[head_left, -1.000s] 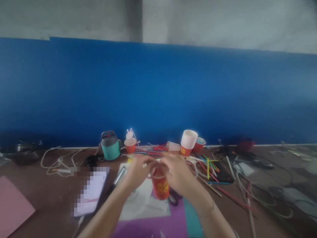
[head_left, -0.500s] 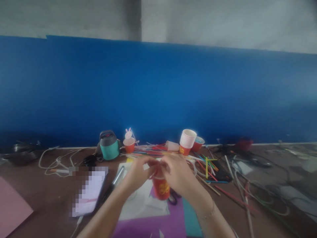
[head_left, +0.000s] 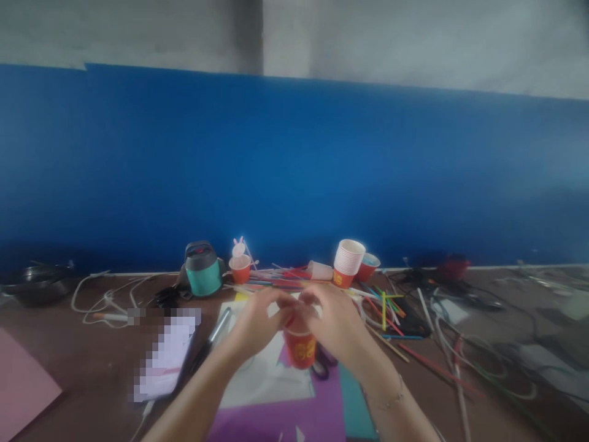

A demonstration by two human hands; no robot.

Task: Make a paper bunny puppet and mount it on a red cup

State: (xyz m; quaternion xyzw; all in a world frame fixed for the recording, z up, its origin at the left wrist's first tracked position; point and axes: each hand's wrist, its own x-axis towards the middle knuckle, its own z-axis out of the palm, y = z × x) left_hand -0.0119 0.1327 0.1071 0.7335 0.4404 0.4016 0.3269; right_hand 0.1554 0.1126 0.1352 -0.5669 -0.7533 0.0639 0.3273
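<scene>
both hands closed over the rim of a small red paper cup with a gold mark, upright near the table centre.

left hand at 9 o'clock of the cup mouth, right hand at 3 o'clock, about equally near; fingertips pinched narrow and meeting above the rim, on the rim itself or on something small there, cannot tell through the blur. cup axis vertical, base on a white paper sheet beside a purple paper sheet. at 12 o'clock beyond the hands, a loose pile of coloured plastic straws; at 1 o'clock, a stack of red paper cups; at 10 o'clock, a teal and grey flask.
</scene>
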